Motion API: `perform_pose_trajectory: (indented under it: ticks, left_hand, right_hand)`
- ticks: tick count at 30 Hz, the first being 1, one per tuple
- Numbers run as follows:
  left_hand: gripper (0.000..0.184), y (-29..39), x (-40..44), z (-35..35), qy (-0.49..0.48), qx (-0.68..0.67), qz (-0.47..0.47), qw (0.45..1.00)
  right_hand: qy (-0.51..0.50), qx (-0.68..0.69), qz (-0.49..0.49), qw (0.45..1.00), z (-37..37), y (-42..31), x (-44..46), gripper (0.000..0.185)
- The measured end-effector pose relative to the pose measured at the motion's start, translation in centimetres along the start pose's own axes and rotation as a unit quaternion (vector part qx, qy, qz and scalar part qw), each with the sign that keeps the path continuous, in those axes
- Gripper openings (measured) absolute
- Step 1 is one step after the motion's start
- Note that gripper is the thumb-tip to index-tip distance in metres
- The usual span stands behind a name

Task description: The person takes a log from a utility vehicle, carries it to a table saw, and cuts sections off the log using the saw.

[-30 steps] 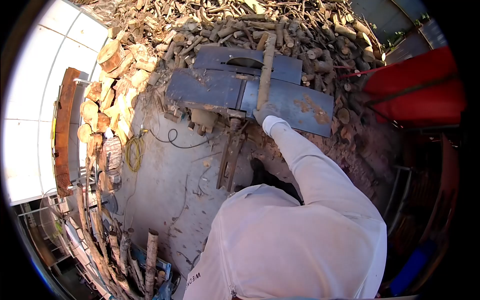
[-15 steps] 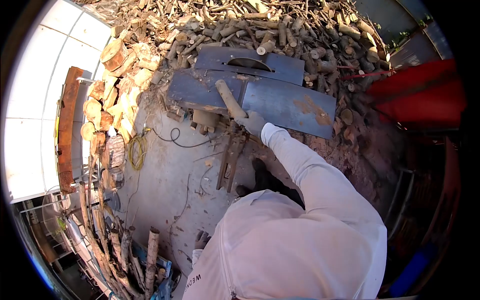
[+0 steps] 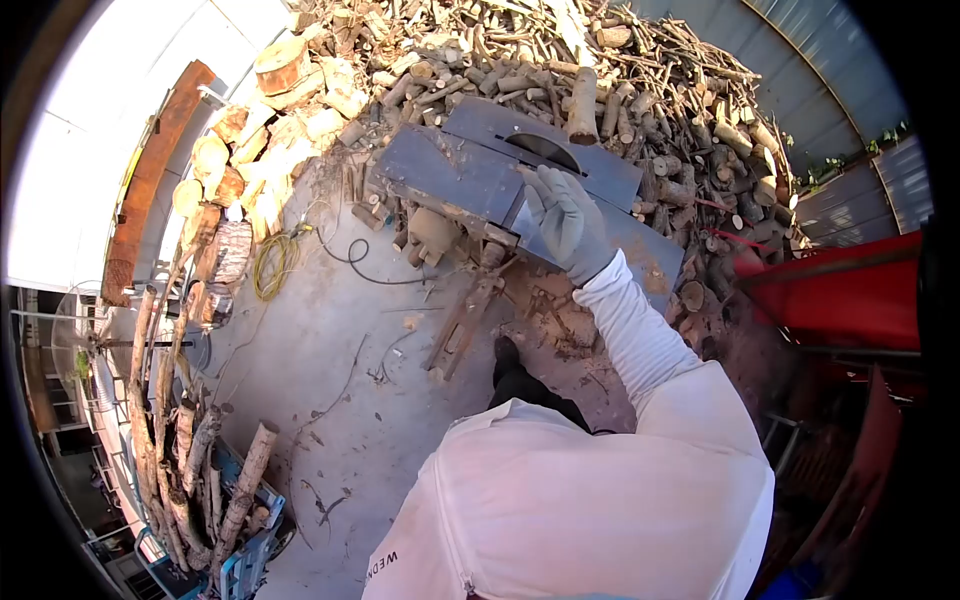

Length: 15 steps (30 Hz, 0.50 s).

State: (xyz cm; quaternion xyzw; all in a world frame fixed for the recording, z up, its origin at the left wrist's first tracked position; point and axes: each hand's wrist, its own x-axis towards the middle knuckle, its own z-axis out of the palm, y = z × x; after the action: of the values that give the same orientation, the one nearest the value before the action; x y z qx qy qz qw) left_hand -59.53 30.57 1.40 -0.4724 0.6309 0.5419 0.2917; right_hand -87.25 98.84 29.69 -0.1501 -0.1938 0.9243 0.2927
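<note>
My right hand (image 3: 570, 225), in a pale work glove, is raised over the near side of a dark metal saw table (image 3: 440, 170). It is open, fingers stretched out, and holds nothing. Just past the fingertips, a round saw blade (image 3: 543, 152) stands up through a slot in the table. Beyond the blade a short log (image 3: 582, 106) shows upright against the woodpile; whether it is in the air or resting there, I cannot tell. My left hand is out of view.
A large pile of cut wood (image 3: 480, 45) lies behind the saw. Thick rounds (image 3: 283, 65) are stacked at left, near a coiled yellow cord (image 3: 270, 268). Long branches (image 3: 180, 450) stand in a blue cart (image 3: 245, 560) at lower left. A red machine (image 3: 840, 295) is at right.
My right hand has let go of the log and moved up and right, its fingers opening. The log is now past the blade. My left hand has left the view, and the camera has turned.
</note>
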Motion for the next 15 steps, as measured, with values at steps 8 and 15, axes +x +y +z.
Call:
perform_pose_trajectory:
  ticks: [8,15]
  left_hand:
    - [0.063,-1.6,-1.7,-1.6,0.002,-0.096,0.073,0.993]
    - [0.065,-14.7,-5.4,-8.2,0.052,-0.049,0.114,0.991]
  right_hand:
    - [-0.376,-0.573,0.136,0.715,5.3,16.5,-16.4,0.062]
    - [-0.617,-0.673,0.096,0.395,-1.0,26.7,-35.1,0.077]
